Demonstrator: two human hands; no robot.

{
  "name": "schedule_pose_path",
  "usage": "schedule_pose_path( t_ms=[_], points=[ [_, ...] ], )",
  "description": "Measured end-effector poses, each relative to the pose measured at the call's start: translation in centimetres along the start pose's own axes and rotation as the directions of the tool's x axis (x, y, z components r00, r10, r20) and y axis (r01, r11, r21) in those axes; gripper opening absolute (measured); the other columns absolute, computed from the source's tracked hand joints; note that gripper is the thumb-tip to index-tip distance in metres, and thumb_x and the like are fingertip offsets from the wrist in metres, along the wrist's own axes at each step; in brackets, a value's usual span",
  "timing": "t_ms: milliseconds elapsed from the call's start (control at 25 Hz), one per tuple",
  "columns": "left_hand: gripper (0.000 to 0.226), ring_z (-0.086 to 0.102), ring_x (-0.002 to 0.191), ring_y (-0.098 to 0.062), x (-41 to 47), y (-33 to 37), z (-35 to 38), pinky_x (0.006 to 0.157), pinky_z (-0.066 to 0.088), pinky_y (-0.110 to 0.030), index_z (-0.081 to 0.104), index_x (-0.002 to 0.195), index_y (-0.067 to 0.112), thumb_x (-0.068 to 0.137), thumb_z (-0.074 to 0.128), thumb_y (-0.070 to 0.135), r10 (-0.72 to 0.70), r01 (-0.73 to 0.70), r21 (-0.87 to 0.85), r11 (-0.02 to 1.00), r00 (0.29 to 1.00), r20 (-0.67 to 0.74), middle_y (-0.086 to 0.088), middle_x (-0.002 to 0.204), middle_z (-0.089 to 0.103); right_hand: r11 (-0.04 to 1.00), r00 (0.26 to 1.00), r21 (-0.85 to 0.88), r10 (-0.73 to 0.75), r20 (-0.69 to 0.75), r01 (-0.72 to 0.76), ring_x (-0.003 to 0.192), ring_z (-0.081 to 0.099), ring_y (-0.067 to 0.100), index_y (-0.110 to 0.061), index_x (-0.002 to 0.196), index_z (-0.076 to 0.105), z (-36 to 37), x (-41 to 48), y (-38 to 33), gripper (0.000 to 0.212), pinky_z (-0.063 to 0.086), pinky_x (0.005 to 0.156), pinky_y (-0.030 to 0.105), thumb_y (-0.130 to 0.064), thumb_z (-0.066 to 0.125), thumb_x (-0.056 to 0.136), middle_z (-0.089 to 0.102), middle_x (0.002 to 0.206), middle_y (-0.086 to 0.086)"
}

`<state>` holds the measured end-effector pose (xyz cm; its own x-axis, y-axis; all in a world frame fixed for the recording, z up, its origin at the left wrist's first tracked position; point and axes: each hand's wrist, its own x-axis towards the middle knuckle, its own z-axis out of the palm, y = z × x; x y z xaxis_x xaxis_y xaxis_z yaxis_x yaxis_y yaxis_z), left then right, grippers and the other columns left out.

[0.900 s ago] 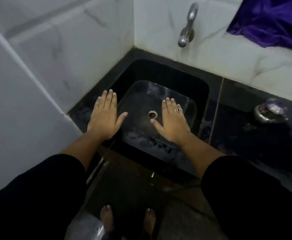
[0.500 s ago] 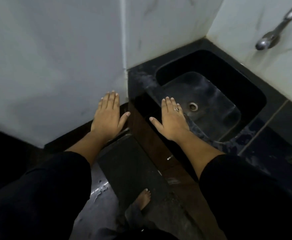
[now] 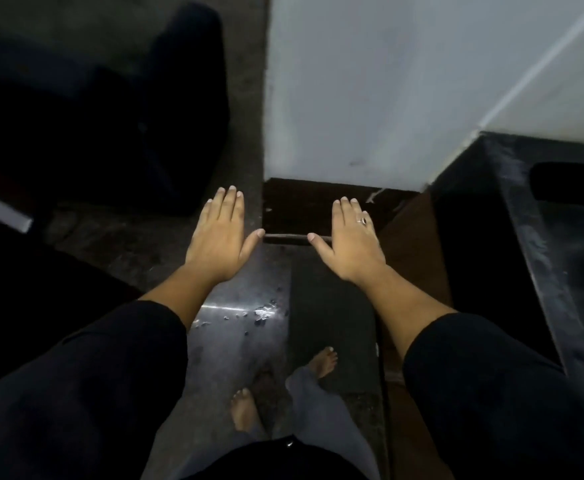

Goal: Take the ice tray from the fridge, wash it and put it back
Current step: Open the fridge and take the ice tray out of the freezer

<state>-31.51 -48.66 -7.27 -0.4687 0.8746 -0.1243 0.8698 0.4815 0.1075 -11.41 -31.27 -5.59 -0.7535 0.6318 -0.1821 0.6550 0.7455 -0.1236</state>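
My left hand and my right hand are stretched out in front of me, palms down, fingers straight and together, holding nothing. They hover above the floor beside the base of a white wall. A ring sits on my right hand. The black sink lies at the right edge, only partly in view. No ice tray and no fridge are visible.
A white wall corner stands straight ahead. A dark mat and a wet shiny floor patch lie below my hands, with my bare feet on them. A large dark shape fills the upper left.
The view has swung left, away from the sink, which slid to the right edge. Both hands kept the same flat pose and now hang over the floor instead of the basin.
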Motion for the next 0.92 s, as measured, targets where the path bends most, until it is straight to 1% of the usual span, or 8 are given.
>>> schedule_pose_path(
  t_ms=[80, 160, 320, 480, 640, 760, 800, 920],
  points=[
    [0.088, 0.015, 0.162, -0.037, -4.1, -3.8, 0.4, 0.131, 0.017, -0.051, 0.021, 0.163, -0.003, 0.106, 0.016, 0.063, -0.111, 0.111, -0.011, 0.994, 0.994, -0.005, -0.023, 0.172, 0.023, 0.994, 0.994, 0.005, -0.105, 0.033, 0.105, 0.161, 0.006, 0.033, -0.001, 0.164, 0.014, 0.8, 0.3, -4.5, 0.089, 0.01, 0.131, 0.048, -0.064, 0.031, 0.104, 0.014, 0.172, 0.018],
    [0.087, 0.016, 0.162, -0.037, -8.1, -6.7, 0.9, 0.131, 0.017, -0.051, 0.022, 0.163, -0.004, 0.106, 0.02, 0.062, -0.242, 0.241, -0.034, 0.97, 0.97, -0.009, -0.023, 0.171, 0.024, 0.975, 0.973, -0.007, -0.221, 0.063, 0.222, 0.161, 0.006, 0.033, -0.001, 0.164, 0.014, 1.7, 0.6, -8.7, 0.089, 0.01, 0.131, 0.048, -0.065, 0.031, 0.104, 0.014, 0.172, 0.018],
    [0.087, 0.013, 0.162, -0.037, -15.7, -9.6, 1.8, 0.132, 0.014, -0.05, 0.019, 0.164, -0.005, 0.106, 0.022, 0.06, -0.485, 0.484, -0.057, 0.873, 0.874, -0.013, -0.023, 0.172, 0.021, 0.891, 0.887, -0.048, -0.442, 0.135, 0.452, 0.16, 0.007, 0.033, 0.0, 0.164, 0.014, 3.5, 1.0, -15.6, 0.09, 0.01, 0.13, 0.048, -0.065, 0.032, 0.103, 0.015, 0.171, 0.019],
    [0.088, 0.009, 0.163, -0.035, -23.8, -10.1, 2.4, 0.133, 0.01, -0.048, 0.016, 0.165, -0.003, 0.106, 0.019, 0.061, -0.68, 0.676, -0.079, 0.733, 0.733, -0.03, -0.021, 0.174, 0.016, 0.764, 0.755, -0.032, -0.629, 0.183, 0.644, 0.161, 0.004, 0.032, -0.001, 0.164, 0.012, 4.6, -0.1, -21.5, 0.091, 0.008, 0.131, 0.048, -0.067, 0.029, 0.103, 0.013, 0.172, 0.017],
    [0.086, 0.009, 0.163, -0.033, -32.6, -9.5, 2.7, 0.133, 0.012, -0.048, 0.016, 0.165, -0.002, 0.107, 0.02, 0.061, -0.833, 0.828, -0.094, 0.553, 0.548, -0.075, -0.02, 0.174, 0.017, 0.591, 0.579, -0.008, -0.788, 0.211, 0.807, 0.161, 0.004, 0.031, -0.001, 0.164, 0.011, 5.7, -3.1, -27.5, 0.091, 0.008, 0.131, 0.048, -0.068, 0.027, 0.104, 0.013, 0.172, 0.017],
    [0.083, 0.014, 0.162, -0.034, -39.9, -8.8, 2.3, 0.132, 0.015, -0.05, 0.019, 0.165, -0.002, 0.108, 0.023, 0.059, -0.906, 0.905, -0.087, 0.416, 0.405, -0.119, -0.02, 0.173, 0.021, 0.457, 0.446, 0.009, -0.872, 0.201, 0.889, 0.161, 0.005, 0.032, -0.001, 0.164, 0.013, 5.7, -6.4, -32.2, 0.091, 0.009, 0.131, 0.048, -0.067, 0.029, 0.103, 0.016, 0.171, 0.018],
    [0.082, 0.019, 0.161, -0.034, -42.1, -8.6, 1.9, 0.132, 0.017, -0.05, 0.022, 0.164, -0.002, 0.109, 0.023, 0.058, -0.912, 0.914, -0.075, 0.398, 0.385, -0.14, -0.02, 0.172, 0.025, 0.418, 0.408, 0.014, -0.893, 0.19, 0.908, 0.161, 0.006, 0.032, -0.001, 0.163, 0.014, 5.6, -7.5, -33.8, 0.091, 0.009, 0.131, 0.048, -0.067, 0.03, 0.103, 0.017, 0.171, 0.018],
    [0.081, 0.036, 0.153, -0.034, -47.6, -7.9, 0.1, 0.128, 0.026, -0.051, 0.034, 0.161, 0.0, 0.107, 0.023, 0.058, -0.884, 0.899, -0.018, 0.438, 0.427, -0.191, -0.019, 0.164, 0.042, 0.297, 0.291, 0.016, -0.944, 0.153, 0.955, 0.16, 0.009, 0.032, -0.001, 0.163, 0.016, 4.4, -11.5, -38.6, 0.091, 0.011, 0.13, 0.048, -0.068, 0.03, 0.102, 0.021, 0.17, 0.017]
  ],
)
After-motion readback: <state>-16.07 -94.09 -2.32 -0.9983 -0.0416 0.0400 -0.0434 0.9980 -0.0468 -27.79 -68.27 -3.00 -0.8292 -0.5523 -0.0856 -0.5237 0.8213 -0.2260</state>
